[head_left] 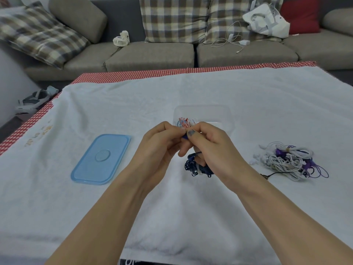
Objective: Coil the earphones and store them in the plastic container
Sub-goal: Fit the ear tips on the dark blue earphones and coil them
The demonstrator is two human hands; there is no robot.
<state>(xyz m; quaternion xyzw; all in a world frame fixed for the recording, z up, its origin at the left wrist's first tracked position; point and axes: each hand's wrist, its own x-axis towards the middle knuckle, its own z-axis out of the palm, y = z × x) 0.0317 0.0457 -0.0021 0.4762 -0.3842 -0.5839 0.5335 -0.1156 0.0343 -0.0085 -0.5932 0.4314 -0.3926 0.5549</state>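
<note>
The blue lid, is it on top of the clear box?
No, the blue lid lies flat on the white cloth, off to the left of the open clear box.

Your surface [191, 207] wears a white terry towel, matt and nubbly, edged with red-and-white checked cloth. The lid [101, 159] is smooth, glossy blue plastic; the plastic container [219, 113] is clear and faintly shiny. The dark blue earphones [194, 167] look rubbery and matt.
</note>
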